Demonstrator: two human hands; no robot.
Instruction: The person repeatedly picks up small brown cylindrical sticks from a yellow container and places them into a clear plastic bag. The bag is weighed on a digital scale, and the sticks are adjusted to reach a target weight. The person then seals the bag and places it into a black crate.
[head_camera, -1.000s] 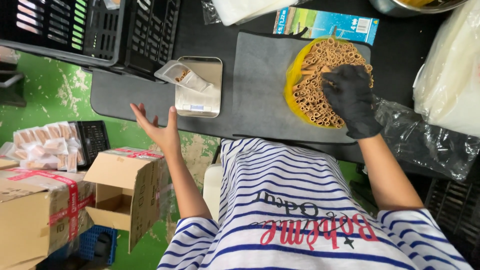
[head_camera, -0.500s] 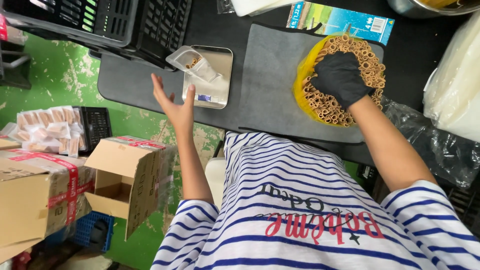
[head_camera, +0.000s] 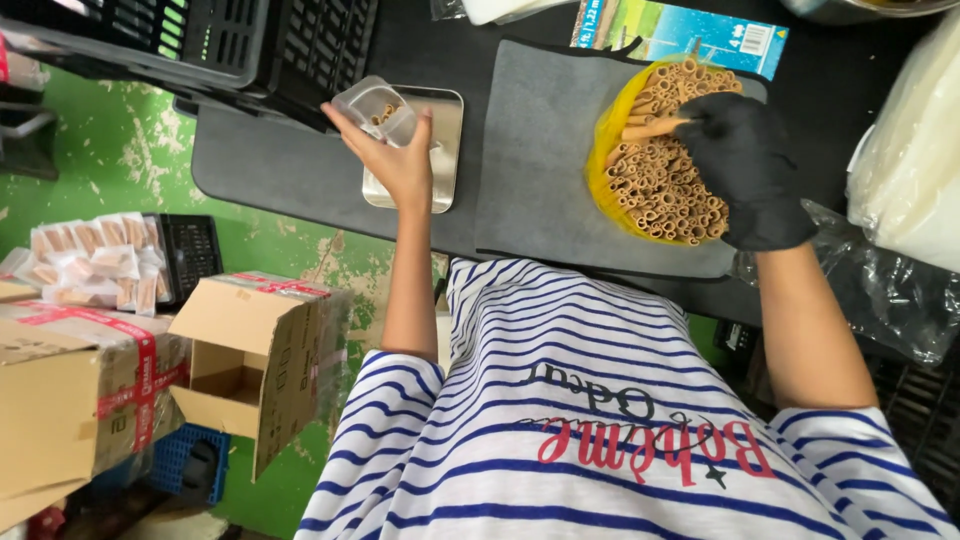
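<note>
My bare left hand (head_camera: 400, 160) grips a small clear plastic tub (head_camera: 372, 107) with a few brown rolls inside, over the metal scale (head_camera: 445, 150) on the black table (head_camera: 280, 170). My right hand (head_camera: 745, 170), in a black glove, pinches one brown rolled wafer stick (head_camera: 650, 128) from the heap of sticks (head_camera: 660, 180) lying in a yellow bag. That heap rests on a grey mat (head_camera: 545, 160) in front of my striped shirt.
Black plastic crates (head_camera: 210, 40) stand at the table's far left. A blue printed packet (head_camera: 690, 28) lies behind the mat, clear plastic bags (head_camera: 900, 170) at the right. On the green floor sit open cardboard boxes (head_camera: 240, 350) and a crate of packed wafer packets (head_camera: 100, 260).
My left hand rose from below the table edge to the scale and took hold of the clear tub. My right hand shifted on the heap and picked up one stick.
</note>
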